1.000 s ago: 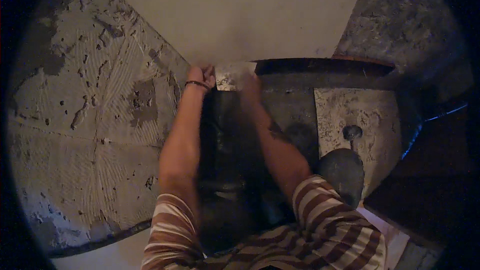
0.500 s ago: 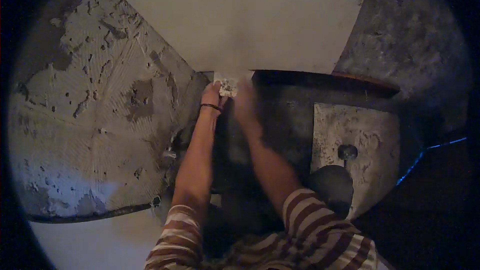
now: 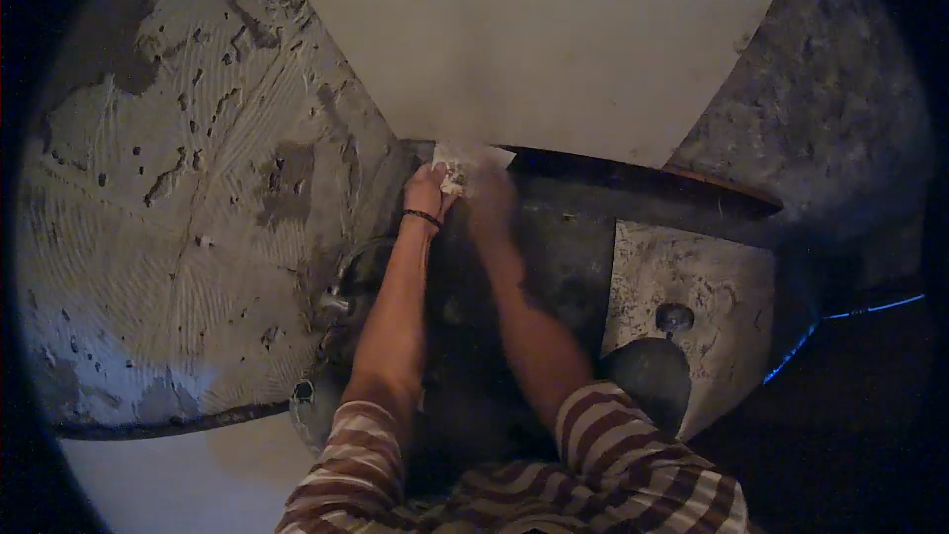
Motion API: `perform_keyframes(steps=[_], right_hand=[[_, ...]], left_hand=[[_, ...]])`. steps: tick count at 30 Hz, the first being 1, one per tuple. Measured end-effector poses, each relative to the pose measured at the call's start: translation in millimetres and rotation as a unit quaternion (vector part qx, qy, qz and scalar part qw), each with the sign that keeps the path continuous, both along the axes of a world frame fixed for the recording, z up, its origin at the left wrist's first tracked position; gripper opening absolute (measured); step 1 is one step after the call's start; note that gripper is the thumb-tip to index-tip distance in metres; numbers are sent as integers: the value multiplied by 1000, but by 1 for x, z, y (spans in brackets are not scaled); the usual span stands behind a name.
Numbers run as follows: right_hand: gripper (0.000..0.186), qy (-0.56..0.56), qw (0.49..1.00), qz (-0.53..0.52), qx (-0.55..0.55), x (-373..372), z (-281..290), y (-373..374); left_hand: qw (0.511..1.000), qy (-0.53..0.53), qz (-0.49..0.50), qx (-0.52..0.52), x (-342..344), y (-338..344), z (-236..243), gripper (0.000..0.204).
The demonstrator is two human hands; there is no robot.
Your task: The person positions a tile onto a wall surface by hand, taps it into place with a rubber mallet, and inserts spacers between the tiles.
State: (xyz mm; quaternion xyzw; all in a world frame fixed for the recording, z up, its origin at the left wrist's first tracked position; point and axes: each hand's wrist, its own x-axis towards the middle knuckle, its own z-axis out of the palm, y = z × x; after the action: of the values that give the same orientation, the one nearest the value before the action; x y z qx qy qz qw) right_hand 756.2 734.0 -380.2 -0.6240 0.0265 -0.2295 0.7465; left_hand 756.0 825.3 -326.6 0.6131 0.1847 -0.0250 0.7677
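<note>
At the lower edge of a big pale panel, my left hand is closed on a small pale, roughly rectangular piece with a crumbly, speckled patch on it. The fingers wrap round its left side. My right hand is at the piece's right side, smeared by motion, so its grip is unclear. A long dark gap runs right from the piece under the panel. Below both forearms lies a dark grey surface.
At left is a rough surface with ridged adhesive; beside it, a metal fitting. At right are mottled concrete, a speckled pale slab with a dark hollow, and a thin blue line. A white surface shows lower left.
The view has shifted, so the panel sits lower in the picture. My left hand has moved slightly right and back from the panel's edge. My right hand stays blurred beside the piece.
</note>
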Motion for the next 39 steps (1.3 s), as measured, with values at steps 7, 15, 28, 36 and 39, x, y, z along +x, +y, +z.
perform_keyframes(steps=[7,15,28,36,39], right_hand=[[43,2,997,-29,-77,-7,-6,12],[43,73,993,32,-82,-8,9,17],[38,-5,996,90,4,6,15,-3],[37,211,915,136,317,-12,31,-19],[32,279,940,-8,195,-13,16,-41]], left_hand=[[999,13,51,4,-11,4,17,25],[996,-69,27,-39,15,36,-25,17],[896,-338,-76,278,56,48,-96,29],[913,-294,35,280,57,29,-89,36],[916,-381,38,121,49,18,-83,37]])
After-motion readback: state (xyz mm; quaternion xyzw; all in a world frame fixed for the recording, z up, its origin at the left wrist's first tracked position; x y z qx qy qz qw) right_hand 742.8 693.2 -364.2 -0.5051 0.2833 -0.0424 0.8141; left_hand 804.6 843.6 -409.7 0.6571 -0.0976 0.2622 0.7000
